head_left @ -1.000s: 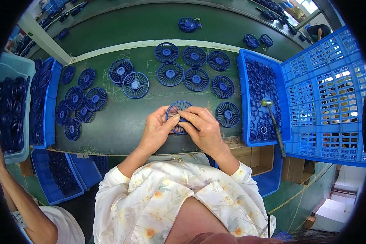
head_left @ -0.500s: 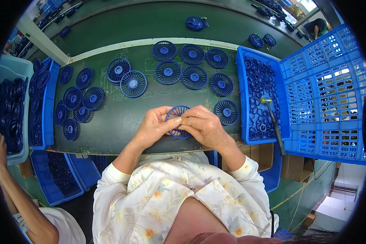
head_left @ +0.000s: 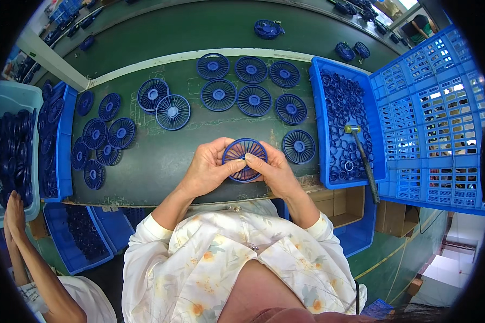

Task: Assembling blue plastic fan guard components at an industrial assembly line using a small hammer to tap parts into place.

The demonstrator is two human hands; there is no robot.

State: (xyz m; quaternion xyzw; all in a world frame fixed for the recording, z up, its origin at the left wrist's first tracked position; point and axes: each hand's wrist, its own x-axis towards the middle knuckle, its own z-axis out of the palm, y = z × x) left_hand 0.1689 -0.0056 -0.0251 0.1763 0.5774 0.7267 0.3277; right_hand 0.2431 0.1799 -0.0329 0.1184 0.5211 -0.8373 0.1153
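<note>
Between my hands, over the near edge of the dark green table point(head_left: 161, 156), is a round blue fan grille point(head_left: 255, 148) with thin radial ribs. My left hand point(head_left: 207, 168) grips its left side, thumb lying across the face toward the hub. On its right side, my right hand point(head_left: 275, 169) grips it too, with the thumb pressed near the hub. Most fingertips are hidden behind the grille. A single blue grille point(head_left: 298, 147) lies just right of my right hand. Further grilles, such as one grille point(head_left: 218, 95), lie in rows beyond my hands.
At right, a blue bin point(head_left: 322, 134) holds small dark rings, with a hammer point(head_left: 365, 164) across its edge beside a blue lattice crate point(head_left: 431, 124). Left stand a blue bin point(head_left: 64, 145) and pale tub point(head_left: 33, 97) of grilles. A co-worker's arm point(head_left: 35, 264) reaches there.
My right hand has shifted from pinching over the grille's centre to gripping its right side, so more of the grille shows. The co-worker's hands have moved closer together beside the pale tub.
</note>
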